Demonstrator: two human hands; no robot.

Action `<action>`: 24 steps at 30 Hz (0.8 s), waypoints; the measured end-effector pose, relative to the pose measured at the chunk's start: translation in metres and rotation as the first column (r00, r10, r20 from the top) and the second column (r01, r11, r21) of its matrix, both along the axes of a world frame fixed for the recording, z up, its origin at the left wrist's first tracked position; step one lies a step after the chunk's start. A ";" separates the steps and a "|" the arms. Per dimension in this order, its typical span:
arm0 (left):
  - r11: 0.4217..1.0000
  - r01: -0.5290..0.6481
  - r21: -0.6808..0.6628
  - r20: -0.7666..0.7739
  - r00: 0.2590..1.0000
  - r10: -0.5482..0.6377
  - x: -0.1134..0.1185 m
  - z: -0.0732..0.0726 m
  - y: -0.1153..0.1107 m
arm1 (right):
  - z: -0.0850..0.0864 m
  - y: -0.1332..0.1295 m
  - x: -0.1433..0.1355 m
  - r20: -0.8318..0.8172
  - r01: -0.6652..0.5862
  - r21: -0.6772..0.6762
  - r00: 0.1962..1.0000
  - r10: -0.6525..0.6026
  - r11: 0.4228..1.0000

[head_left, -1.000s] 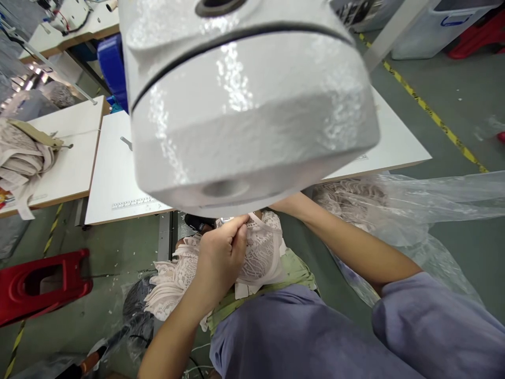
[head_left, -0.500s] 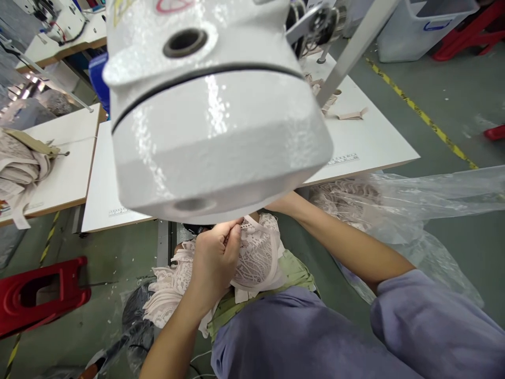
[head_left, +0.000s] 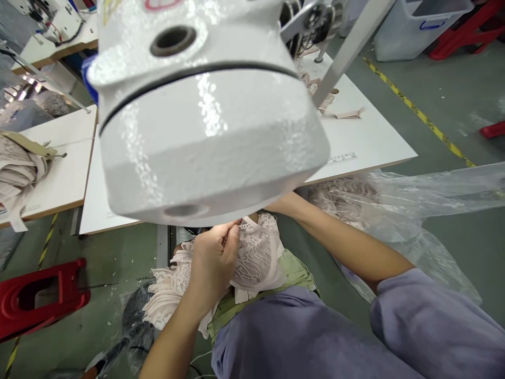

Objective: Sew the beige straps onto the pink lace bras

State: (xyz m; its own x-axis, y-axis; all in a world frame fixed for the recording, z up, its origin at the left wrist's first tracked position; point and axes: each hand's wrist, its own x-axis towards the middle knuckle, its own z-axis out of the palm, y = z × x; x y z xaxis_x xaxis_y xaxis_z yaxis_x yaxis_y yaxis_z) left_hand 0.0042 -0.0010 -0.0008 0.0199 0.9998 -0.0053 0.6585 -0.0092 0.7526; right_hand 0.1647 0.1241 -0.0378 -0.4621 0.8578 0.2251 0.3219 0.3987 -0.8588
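Observation:
A pale pink lace bra cup (head_left: 256, 258) hangs over my lap below the white sewing machine head (head_left: 213, 142). My left hand (head_left: 216, 252) pinches the cup's upper edge between thumb and fingers. The machine head hides the fingers of my right hand (head_left: 282, 204); only its back and wrist show, just right of the cup. More lace pieces (head_left: 169, 295) lie stacked left of the cup, partly behind my left forearm. A green cloth (head_left: 295, 271) is under the lace on my lap. The needle area is hidden behind the machine head.
The white table (head_left: 366, 126) extends behind the machine, with fabric scraps (head_left: 349, 114) on its right part. A plastic bag of lace (head_left: 347, 200) is at the right. Red stool (head_left: 43, 297) at left; bundled straps (head_left: 19, 163) on the neighbouring table; grey bin (head_left: 414, 31) at back right.
The machine head and tables have shifted slightly left in the view. My hands and the lace cup look almost unchanged, with my left hand still pinching the edge.

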 end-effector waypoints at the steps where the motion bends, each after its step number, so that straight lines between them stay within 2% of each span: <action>1: 1.000 0.000 -0.003 0.000 1.000 0.000 0.000 0.000 0.000 | 0.001 0.000 0.000 -0.005 0.000 -0.001 1.000 0.000 1.000; 6: 0.999 0.027 0.036 -0.047 0.999 -0.025 -0.001 -0.005 -0.005 | 0.008 -0.003 0.002 -0.025 -0.007 -0.019 1.000 0.007 1.000; 12: 0.985 0.040 0.167 -0.195 0.981 -0.007 -0.007 -0.012 -0.013 | -0.001 0.000 -0.002 -0.104 -0.022 0.000 0.994 0.022 1.000; 19: 0.973 0.036 0.227 -0.297 0.954 0.035 -0.008 -0.014 -0.020 | -0.002 -0.005 -0.006 -0.156 0.032 -0.010 0.987 -0.033 0.999; 24: 0.971 0.048 0.234 -0.304 0.952 0.027 -0.007 -0.016 -0.022 | -0.004 -0.005 -0.008 -0.149 0.042 -0.013 0.988 -0.044 0.999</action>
State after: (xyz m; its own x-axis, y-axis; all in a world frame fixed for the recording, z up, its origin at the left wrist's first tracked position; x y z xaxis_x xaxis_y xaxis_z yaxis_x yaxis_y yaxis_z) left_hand -0.0031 -0.0229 -0.0171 0.0651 0.9726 0.2232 0.8537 -0.1701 0.4923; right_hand 0.1571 0.1188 -0.0419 -0.3866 0.8788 0.2798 0.2066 0.3782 -0.9024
